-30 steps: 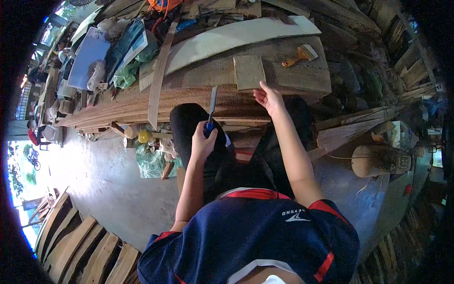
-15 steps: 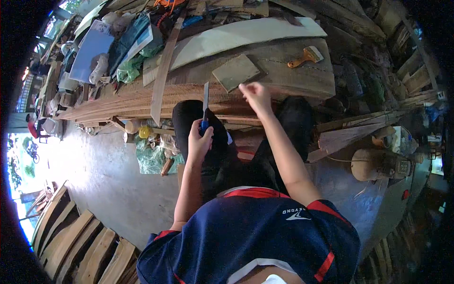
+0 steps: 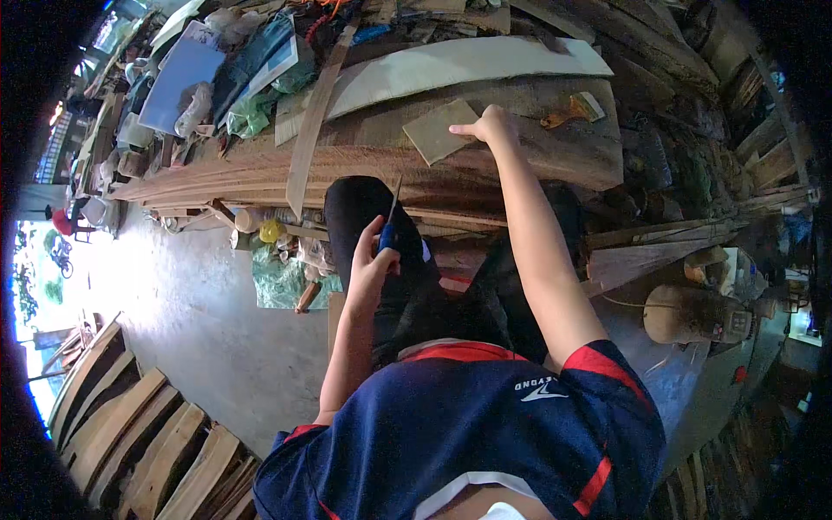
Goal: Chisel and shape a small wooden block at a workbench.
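My left hand (image 3: 371, 273) is closed around the blue handle of a hand tool with a narrow flat metal blade (image 3: 396, 201). The blade points up and away, above my left thigh. At the right corner of a thin square wooden board (image 3: 433, 137), my right hand (image 3: 496, 128) is closed, its thumb lying over the top face. The fingers curl past the board's edge and are partly hidden. Underneath is a thick wooden slab (image 3: 555, 147), bearing the board in front of me. A paintbrush (image 3: 572, 111) with an orange-brown handle rests on the slab, right of my right hand.
A long pale curved board (image 3: 451, 62) lies along the slab's far side. One narrow wooden strip (image 3: 314, 121) crosses the slab at left, near bags and a bluish panel (image 3: 180, 82). A dusty rounded tank (image 3: 685, 314) stands on the floor at right. Planks (image 3: 165, 442) fill the lower left.
My right hand has moved forward and right, from the square board's near edge to its right corner. My left hand has tilted the blade rightward. The view has shifted slightly.
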The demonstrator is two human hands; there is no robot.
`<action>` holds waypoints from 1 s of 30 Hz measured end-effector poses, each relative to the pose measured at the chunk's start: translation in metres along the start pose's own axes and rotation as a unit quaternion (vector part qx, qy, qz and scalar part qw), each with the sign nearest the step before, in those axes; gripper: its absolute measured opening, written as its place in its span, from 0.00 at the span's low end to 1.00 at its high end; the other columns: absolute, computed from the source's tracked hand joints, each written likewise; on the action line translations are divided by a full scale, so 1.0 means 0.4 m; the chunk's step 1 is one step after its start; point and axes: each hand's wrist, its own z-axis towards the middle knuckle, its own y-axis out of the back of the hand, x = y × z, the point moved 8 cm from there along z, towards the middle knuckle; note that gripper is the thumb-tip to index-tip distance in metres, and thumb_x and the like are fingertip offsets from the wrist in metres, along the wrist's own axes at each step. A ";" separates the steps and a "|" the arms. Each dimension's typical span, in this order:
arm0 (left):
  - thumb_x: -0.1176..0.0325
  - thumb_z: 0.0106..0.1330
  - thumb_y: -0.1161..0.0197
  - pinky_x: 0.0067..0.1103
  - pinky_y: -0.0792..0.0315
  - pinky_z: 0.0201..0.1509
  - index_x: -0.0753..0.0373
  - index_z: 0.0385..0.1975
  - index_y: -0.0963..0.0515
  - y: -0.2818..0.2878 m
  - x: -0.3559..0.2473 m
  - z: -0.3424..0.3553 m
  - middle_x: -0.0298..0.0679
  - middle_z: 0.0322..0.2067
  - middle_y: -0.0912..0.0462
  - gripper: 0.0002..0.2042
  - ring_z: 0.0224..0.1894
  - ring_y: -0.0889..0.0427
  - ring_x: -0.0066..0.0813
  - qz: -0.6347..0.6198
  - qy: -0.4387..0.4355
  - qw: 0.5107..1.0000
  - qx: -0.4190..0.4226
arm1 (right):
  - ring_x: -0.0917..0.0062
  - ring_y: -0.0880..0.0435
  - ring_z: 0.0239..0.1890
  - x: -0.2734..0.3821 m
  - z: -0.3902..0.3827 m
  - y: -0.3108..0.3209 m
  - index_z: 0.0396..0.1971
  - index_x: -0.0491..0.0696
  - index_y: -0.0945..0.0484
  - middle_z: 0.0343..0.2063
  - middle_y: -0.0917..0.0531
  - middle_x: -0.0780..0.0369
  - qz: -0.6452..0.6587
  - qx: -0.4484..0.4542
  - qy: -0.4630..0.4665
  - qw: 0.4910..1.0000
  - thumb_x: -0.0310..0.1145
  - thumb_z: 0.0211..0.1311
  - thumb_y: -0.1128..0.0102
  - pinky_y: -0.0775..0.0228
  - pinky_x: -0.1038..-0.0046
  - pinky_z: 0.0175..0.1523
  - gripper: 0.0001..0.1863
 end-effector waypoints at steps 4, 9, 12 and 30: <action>0.76 0.56 0.53 0.18 0.29 0.28 0.61 0.58 0.40 0.002 -0.004 0.003 0.42 0.40 0.26 0.26 0.25 0.25 0.23 -0.049 0.033 0.998 0.018 | 0.57 0.25 0.47 0.021 -0.014 0.003 0.47 0.34 0.33 0.46 0.29 0.45 -0.012 0.042 0.004 0.999 0.66 0.27 0.33 0.32 0.60 0.50 0.54; 0.76 0.57 0.55 0.20 0.27 0.29 0.62 0.55 0.37 -0.007 0.014 -0.007 0.43 0.40 0.25 0.23 0.26 0.25 0.24 -0.067 0.060 0.995 0.032 | 0.59 0.26 0.49 0.015 -0.077 -0.017 0.53 0.34 0.38 0.51 0.31 0.45 0.088 0.139 0.006 0.986 0.55 0.35 0.30 0.25 0.63 0.45 0.50; 0.78 0.54 0.55 0.20 0.28 0.29 0.64 0.53 0.35 0.021 0.046 -0.012 0.43 0.40 0.25 0.23 0.24 0.26 0.24 -0.093 0.084 0.991 -0.041 | 0.73 0.21 0.38 -0.013 -0.159 -0.051 0.43 0.37 0.30 0.40 0.24 0.55 0.454 0.171 -0.041 0.873 0.41 0.44 0.32 0.22 0.80 0.26 0.30; 0.84 0.44 0.52 0.18 0.36 0.25 0.62 0.28 0.38 -0.132 0.053 0.035 0.37 0.23 0.33 0.12 0.22 0.32 0.26 -0.022 0.113 0.988 0.105 | 0.70 0.19 0.32 -0.116 -0.312 -0.237 0.34 0.43 0.27 0.32 0.19 0.57 0.736 0.235 -0.125 0.622 0.54 0.62 0.57 0.25 0.64 0.40 0.26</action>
